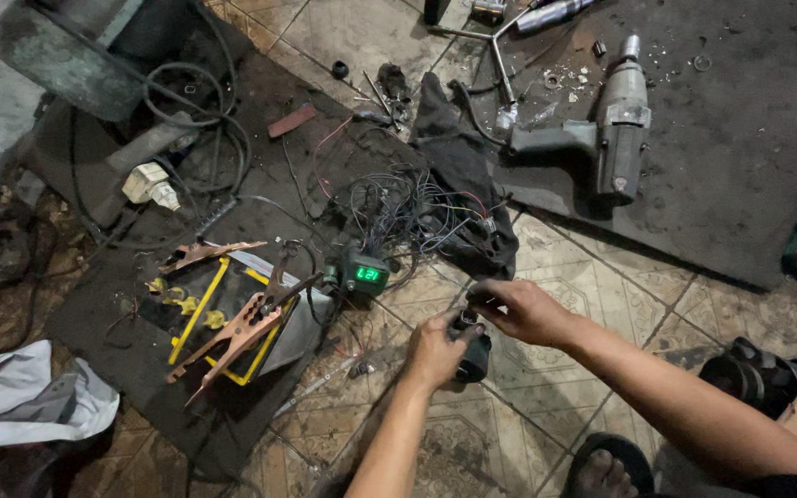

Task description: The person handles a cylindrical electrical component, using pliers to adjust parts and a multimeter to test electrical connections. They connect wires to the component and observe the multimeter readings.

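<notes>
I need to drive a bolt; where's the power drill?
The grey power drill lies top right on the dark mat, beside the black cloth.

We see a tiled floor (601, 295) with dark rubber mats (740, 166) spread on it. On the right mat lies a grey power drill (615, 129) with small washers and bits near it, and on the left mat sits a battery with yellow parts (223, 318) and big copper clamps (232, 341) on top. A bunch of thin wires (398, 207), a little box with green glowing digits (366, 274), a black cloth (463, 175) and a white cloth (20, 397) lie there too.
</notes>
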